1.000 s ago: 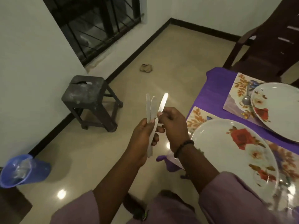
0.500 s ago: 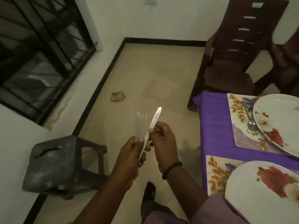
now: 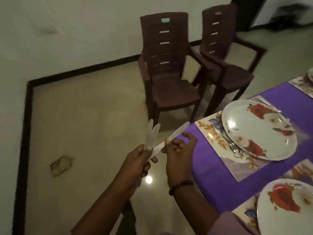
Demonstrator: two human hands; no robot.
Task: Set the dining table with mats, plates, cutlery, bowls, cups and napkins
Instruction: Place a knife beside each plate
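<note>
Centre frame, above the floor: left hand (image 3: pixel 137 160) grips a fan of pale, flat, round-tipped knives (image 3: pixel 151 135), blades up. Right hand (image 3: pixel 177 150) pinches one knife (image 3: pixel 176 133) from that fan, slanting it toward the purple table (image 3: pixel 215 175). Right of frame: floral plate (image 3: pixel 259 131) on a leaf-printed mat (image 3: pixel 213 133). Beyond, upper centre: two brown chairs (image 3: pixel 169 68).

Dim, murky light is filling the frame; a small bright glare spot is shining on the floor (image 3: pixel 148 179) low centre, and wide-angle bending is warping the blurred edges.
</note>
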